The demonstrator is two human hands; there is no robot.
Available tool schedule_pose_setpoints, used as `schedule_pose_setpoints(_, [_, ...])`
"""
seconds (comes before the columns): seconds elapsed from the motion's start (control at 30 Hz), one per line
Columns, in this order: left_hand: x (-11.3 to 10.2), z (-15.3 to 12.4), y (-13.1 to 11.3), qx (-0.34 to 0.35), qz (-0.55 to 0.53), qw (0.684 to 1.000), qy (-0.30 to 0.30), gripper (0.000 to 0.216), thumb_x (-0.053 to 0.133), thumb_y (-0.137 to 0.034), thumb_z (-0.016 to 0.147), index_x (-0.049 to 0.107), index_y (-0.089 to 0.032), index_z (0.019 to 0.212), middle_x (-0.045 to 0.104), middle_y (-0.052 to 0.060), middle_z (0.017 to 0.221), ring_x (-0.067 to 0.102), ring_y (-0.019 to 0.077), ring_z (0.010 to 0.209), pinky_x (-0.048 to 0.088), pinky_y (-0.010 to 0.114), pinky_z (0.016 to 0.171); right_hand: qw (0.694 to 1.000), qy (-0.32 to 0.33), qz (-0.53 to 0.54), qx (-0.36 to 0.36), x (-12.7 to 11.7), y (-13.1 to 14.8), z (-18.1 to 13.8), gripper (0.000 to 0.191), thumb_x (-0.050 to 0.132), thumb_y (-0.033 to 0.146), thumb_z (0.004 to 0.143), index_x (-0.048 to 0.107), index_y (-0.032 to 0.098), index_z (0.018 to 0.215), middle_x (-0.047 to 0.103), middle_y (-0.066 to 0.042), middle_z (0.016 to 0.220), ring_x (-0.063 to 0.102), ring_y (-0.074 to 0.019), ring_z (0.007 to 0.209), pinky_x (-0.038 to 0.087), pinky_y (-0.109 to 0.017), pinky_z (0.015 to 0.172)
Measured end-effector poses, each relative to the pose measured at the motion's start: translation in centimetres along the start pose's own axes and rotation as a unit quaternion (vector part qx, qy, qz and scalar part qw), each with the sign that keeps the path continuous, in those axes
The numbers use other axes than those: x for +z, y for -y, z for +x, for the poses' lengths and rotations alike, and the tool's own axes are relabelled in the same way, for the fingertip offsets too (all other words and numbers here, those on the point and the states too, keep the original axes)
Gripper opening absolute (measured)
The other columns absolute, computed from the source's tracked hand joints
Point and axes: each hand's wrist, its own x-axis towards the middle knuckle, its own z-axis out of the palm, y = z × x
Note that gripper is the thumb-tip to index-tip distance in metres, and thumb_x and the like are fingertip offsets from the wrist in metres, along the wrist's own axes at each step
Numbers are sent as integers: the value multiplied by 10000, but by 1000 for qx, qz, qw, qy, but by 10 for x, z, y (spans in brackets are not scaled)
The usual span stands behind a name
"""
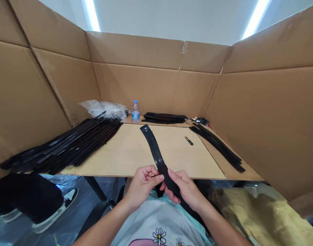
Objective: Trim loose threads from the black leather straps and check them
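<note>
In front of my body, a long black strip (153, 145) is held up at a slant. Its bare upper part is glossy and curved, with a small hole near the tip. A matte black sleeve (171, 182) covers the lower part. My right hand (185, 188) is closed around the sleeved part, thumb on top. With thumb and forefinger together, my left hand (144, 186) pinches at the sleeve's left edge, just below where the glossy part comes out. What exactly lies between those fingertips is partly hidden. The strip's lower end runs down behind my right forearm.
Many black strips are piled (76, 143) on the table's left. More lie in a back stack (164, 118) and at the right (218, 145). Thread snips (189, 140), a water bottle (135, 112) and clear plastic bags (105, 108) are on the table (125, 153). Cardboard walls (156, 85) surround it. Someone's leg (25, 196) is at left.
</note>
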Motion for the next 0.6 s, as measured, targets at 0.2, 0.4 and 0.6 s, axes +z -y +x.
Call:
schedule_pose_setpoints(0.2, [4,0,-1,24,4,1000,-18,418,812,-399,649,465,-176,589,488,-62,415,484,94,401,268,192,425,999,-29,-31,3,4,-1,0,701,455,739,797,645,94,601,469,22,377,370,-58,296,249,-172,311])
schedule_pose_setpoints(0.4, [-2,3,3,73,54,992,-92,444,786,-481,652,484,-167,567,398,-83,438,279,42,390,170,189,402,999,-20,-14,-43,5,0,-1,611,487,665,838,634,112,625,567,-21,528,486,-91,431,370,-212,438])
schedule_pose_setpoints(0.6, [-4,5,3,96,46,989,-102,397,787,-428,669,492,-169,612,409,-90,483,290,39,400,214,170,396,995,6,-3,-97,0,-1,1,382,651,499,818,717,128,885,597,-9,655,483,-93,542,382,-234,533])
